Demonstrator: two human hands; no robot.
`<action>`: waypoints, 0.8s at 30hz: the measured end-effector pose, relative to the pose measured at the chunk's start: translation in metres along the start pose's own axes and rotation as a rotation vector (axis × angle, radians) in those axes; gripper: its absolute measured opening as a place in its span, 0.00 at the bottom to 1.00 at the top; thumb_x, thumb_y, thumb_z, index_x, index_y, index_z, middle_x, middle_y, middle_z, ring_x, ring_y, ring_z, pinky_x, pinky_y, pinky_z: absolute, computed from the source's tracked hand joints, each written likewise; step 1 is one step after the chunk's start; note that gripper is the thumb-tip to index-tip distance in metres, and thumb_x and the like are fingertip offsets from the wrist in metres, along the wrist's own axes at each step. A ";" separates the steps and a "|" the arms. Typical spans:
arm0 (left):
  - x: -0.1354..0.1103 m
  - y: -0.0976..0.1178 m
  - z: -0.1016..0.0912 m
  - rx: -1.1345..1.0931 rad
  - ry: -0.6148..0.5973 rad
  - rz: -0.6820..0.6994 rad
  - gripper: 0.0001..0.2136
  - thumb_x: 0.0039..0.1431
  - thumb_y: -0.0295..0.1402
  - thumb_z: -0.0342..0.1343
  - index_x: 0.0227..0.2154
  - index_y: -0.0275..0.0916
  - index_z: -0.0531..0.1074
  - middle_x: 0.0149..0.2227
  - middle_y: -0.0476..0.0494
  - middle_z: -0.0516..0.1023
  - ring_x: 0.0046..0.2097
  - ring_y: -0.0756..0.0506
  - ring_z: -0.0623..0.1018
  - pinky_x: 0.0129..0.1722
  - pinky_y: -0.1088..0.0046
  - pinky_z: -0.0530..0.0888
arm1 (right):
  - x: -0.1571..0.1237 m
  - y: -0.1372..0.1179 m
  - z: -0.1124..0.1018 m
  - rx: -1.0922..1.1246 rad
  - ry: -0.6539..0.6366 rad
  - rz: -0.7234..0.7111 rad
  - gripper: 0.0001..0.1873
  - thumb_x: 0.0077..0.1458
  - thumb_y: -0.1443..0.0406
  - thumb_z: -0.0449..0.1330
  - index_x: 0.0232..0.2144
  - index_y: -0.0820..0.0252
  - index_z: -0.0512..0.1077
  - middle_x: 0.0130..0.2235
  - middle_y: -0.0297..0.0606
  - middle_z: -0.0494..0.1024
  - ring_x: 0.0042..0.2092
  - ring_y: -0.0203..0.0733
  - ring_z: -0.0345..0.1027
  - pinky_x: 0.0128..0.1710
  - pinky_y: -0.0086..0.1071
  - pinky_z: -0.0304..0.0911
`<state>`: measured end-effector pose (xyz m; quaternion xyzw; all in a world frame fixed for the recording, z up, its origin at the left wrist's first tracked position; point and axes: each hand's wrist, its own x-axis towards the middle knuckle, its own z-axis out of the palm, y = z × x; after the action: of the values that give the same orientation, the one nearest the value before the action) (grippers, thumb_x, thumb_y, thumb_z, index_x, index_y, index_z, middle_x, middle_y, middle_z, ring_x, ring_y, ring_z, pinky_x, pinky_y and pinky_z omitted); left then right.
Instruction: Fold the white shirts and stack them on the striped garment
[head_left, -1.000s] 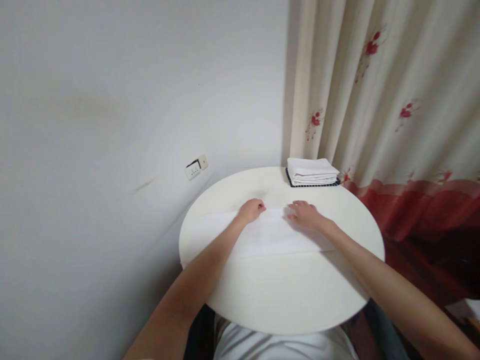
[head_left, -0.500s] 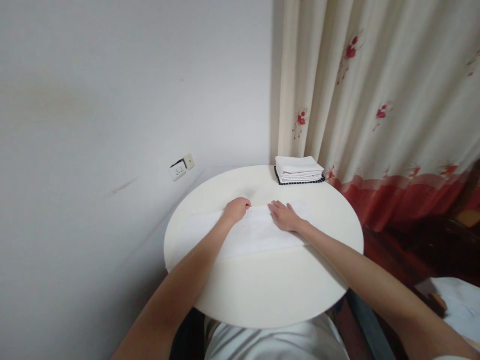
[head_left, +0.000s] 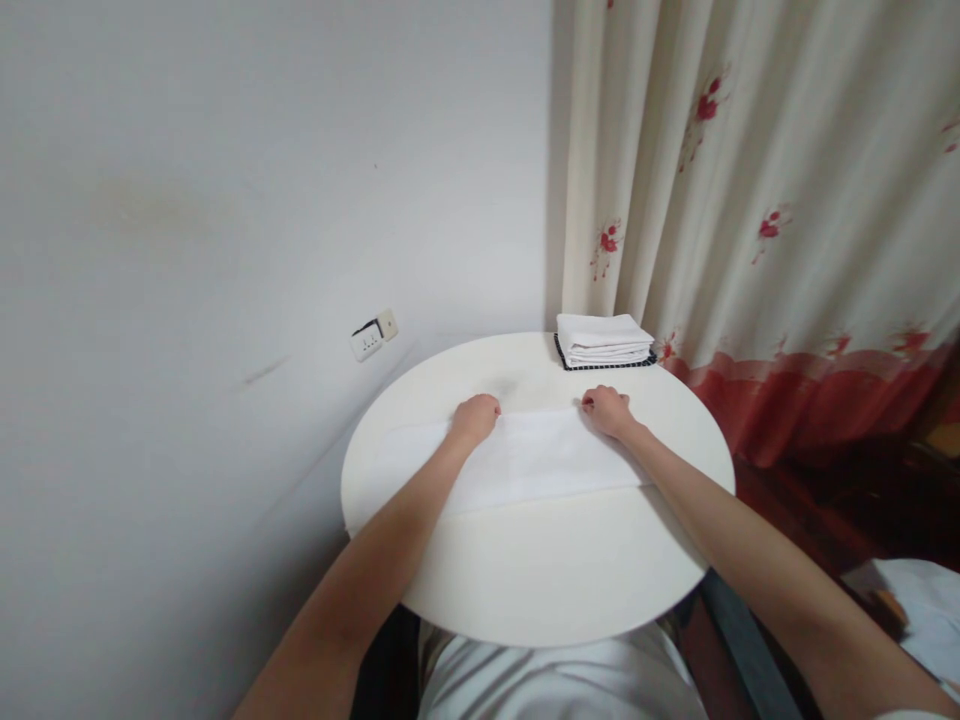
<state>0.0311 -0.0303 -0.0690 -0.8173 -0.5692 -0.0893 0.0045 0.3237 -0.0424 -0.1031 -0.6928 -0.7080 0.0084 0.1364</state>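
A long white folded cloth [head_left: 525,462] lies flat across the round white table [head_left: 547,570]. At the middle of its far edge, my left hand [head_left: 475,419] is closed, pinching the fabric. My right hand [head_left: 607,410] is curled at the same edge further right, thumb and fingers pressed together on the cloth. Beyond my right hand, a stack of folded white cloths [head_left: 604,340] rests on a dark mat with a white-dashed border [head_left: 611,367]. My left forearm covers some of the strip's left part.
A wall with a socket [head_left: 367,341] stands close along the table's left side. Behind the table hangs a cream curtain [head_left: 675,200] with red flowers and a red hem. White fabric [head_left: 926,605] lies low at the right, below table height.
My right hand has slid right along the cloth's far edge, going from flat with fingers stretched to curled in a pinch. My left hand keeps its place on the cloth.
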 end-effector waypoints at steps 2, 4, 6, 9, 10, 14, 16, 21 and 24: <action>-0.005 0.011 0.002 -0.011 0.005 0.070 0.14 0.67 0.30 0.49 0.49 0.37 0.78 0.54 0.35 0.78 0.56 0.39 0.76 0.57 0.62 0.70 | -0.002 -0.004 -0.001 -0.002 0.017 -0.001 0.17 0.65 0.63 0.50 0.47 0.58 0.77 0.53 0.51 0.75 0.55 0.56 0.65 0.53 0.48 0.57; -0.012 0.025 0.009 -0.030 0.000 0.174 0.18 0.69 0.35 0.49 0.58 0.39 0.71 0.63 0.37 0.70 0.63 0.40 0.69 0.63 0.63 0.64 | -0.006 -0.010 -0.003 0.001 0.045 -0.010 0.18 0.65 0.64 0.50 0.51 0.58 0.75 0.56 0.52 0.73 0.58 0.58 0.62 0.55 0.50 0.56; -0.020 0.040 0.020 -0.042 -0.033 0.267 0.23 0.70 0.41 0.47 0.64 0.41 0.64 0.69 0.39 0.60 0.69 0.40 0.59 0.67 0.58 0.56 | -0.013 -0.020 -0.004 0.020 0.067 -0.044 0.20 0.66 0.65 0.48 0.54 0.58 0.74 0.59 0.52 0.71 0.60 0.57 0.60 0.58 0.50 0.54; -0.026 0.054 0.037 -0.041 -0.121 0.314 0.26 0.72 0.43 0.40 0.68 0.40 0.55 0.72 0.36 0.50 0.72 0.37 0.50 0.68 0.46 0.48 | -0.030 -0.040 0.002 0.076 0.021 -0.190 0.24 0.68 0.62 0.47 0.61 0.58 0.67 0.65 0.50 0.65 0.65 0.53 0.56 0.62 0.46 0.52; -0.027 0.056 0.041 -0.040 -0.142 0.310 0.26 0.72 0.41 0.39 0.69 0.40 0.53 0.72 0.35 0.49 0.72 0.37 0.49 0.68 0.45 0.47 | -0.036 -0.047 0.005 0.094 -0.017 -0.248 0.26 0.68 0.60 0.46 0.65 0.59 0.63 0.67 0.49 0.61 0.67 0.52 0.53 0.63 0.46 0.51; -0.024 0.053 0.048 -0.040 -0.136 0.261 0.26 0.71 0.35 0.37 0.69 0.39 0.52 0.72 0.36 0.50 0.73 0.39 0.50 0.68 0.45 0.48 | -0.050 -0.062 0.020 0.110 -0.157 -0.365 0.33 0.69 0.53 0.42 0.71 0.57 0.51 0.72 0.47 0.50 0.72 0.50 0.40 0.68 0.52 0.40; -0.022 0.050 0.049 -0.039 -0.129 0.248 0.26 0.71 0.35 0.36 0.69 0.38 0.52 0.72 0.37 0.50 0.73 0.38 0.49 0.68 0.44 0.48 | -0.046 -0.057 0.021 0.089 -0.185 -0.362 0.34 0.69 0.50 0.40 0.71 0.56 0.50 0.73 0.46 0.47 0.73 0.51 0.37 0.68 0.55 0.36; -0.021 0.051 0.050 -0.029 -0.133 0.246 0.26 0.71 0.36 0.36 0.69 0.39 0.52 0.72 0.38 0.49 0.73 0.39 0.49 0.68 0.45 0.47 | -0.016 -0.017 0.011 0.037 -0.226 -0.370 0.36 0.68 0.46 0.38 0.71 0.54 0.49 0.73 0.43 0.45 0.73 0.52 0.34 0.68 0.58 0.32; -0.022 0.051 0.048 -0.022 -0.140 0.245 0.25 0.71 0.37 0.36 0.69 0.41 0.53 0.72 0.39 0.49 0.73 0.39 0.49 0.69 0.46 0.48 | -0.002 0.009 0.007 0.047 -0.197 -0.305 0.33 0.69 0.48 0.42 0.70 0.51 0.54 0.72 0.41 0.49 0.73 0.51 0.37 0.68 0.57 0.32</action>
<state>0.0783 -0.0636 -0.1144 -0.8849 -0.4632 -0.0370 -0.0335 0.3308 -0.0426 -0.1120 -0.5701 -0.8143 0.0719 0.0824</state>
